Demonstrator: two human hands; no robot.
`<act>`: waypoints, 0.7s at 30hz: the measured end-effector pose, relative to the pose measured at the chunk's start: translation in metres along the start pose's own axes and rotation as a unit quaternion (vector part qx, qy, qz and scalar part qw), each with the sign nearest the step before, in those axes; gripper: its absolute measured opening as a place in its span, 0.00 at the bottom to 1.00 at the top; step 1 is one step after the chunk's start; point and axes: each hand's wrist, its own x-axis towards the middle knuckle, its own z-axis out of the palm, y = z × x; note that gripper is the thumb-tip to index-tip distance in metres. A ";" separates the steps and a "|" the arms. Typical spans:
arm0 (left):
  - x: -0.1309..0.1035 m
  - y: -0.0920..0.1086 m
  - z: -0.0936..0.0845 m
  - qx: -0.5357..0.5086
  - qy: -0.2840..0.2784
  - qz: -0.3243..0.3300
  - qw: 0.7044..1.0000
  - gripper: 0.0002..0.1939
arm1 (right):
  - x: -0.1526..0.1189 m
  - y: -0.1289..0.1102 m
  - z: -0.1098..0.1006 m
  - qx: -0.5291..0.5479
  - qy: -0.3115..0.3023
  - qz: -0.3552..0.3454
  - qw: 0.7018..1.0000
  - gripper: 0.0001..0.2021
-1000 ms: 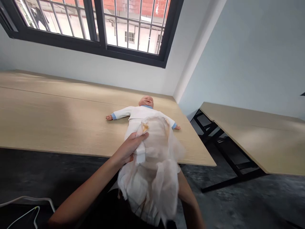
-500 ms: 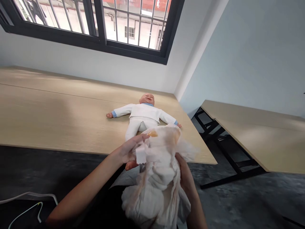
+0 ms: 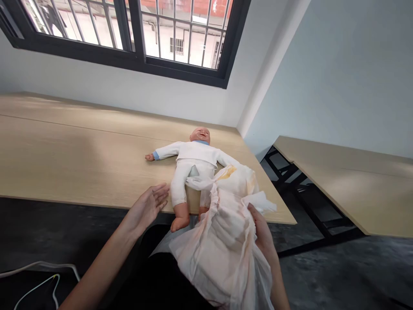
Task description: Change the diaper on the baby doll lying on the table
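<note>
An unfolded white diaper [image 3: 230,215] with yellow marks near its upper edge hangs over the table's front edge. My right hand [image 3: 263,232] grips its right side, the thumb on top and the other fingers hidden beneath. Left of the diaper, my left hand [image 3: 148,209] is held palm up with its fingers apart, holding nothing. Behind the diaper a baby doll [image 3: 196,151] lies on its back on the table, in a white top and trousers with blue collar and cuffs. One bare foot points toward me; the diaper partly covers the other leg and hides one of the doll's hands.
The wooden table [image 3: 80,159] runs along the wall beneath a barred window [image 3: 180,38]. A second table [image 3: 348,181] with black folding legs stands to the right, across a gap. White cables [image 3: 41,263] lie at the lower left.
My left hand has let go of the diaper and moved left, its fingers opening. The diaper has spread out and shifted slightly right, uncovering the doll's foot. My right hand keeps its hold.
</note>
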 end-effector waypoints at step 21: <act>0.011 -0.045 0.026 -0.152 -0.267 -0.158 0.938 0.22 | -0.016 0.022 0.036 -0.012 -0.053 0.093 0.994 0.16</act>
